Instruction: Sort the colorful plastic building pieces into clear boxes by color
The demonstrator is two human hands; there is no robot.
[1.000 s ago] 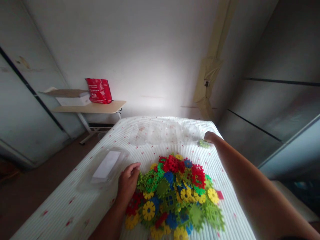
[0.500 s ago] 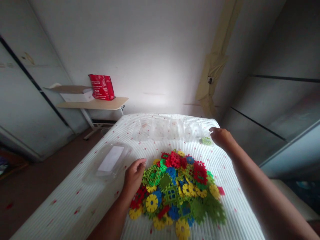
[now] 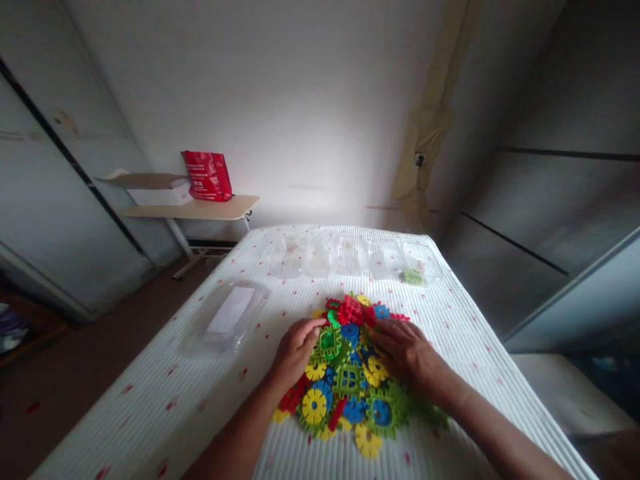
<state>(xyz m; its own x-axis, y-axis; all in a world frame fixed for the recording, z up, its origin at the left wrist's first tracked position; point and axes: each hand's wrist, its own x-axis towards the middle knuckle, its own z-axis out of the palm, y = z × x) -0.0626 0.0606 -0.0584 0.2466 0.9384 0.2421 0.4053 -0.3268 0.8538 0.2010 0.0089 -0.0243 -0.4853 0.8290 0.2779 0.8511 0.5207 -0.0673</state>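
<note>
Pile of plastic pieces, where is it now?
In the head view, the pile lies low, near centre, on the white cloth, left hand and right hand at its sides.

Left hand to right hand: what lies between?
In the head view, a heap of colored pieces lies between the left hand and the right hand.

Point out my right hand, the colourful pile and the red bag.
Right hand [image 3: 413, 355]: head view, back of the hand.
Colourful pile [image 3: 349, 380]: head view, near its middle.
Red bag [image 3: 210, 179]: head view, front face.
</note>
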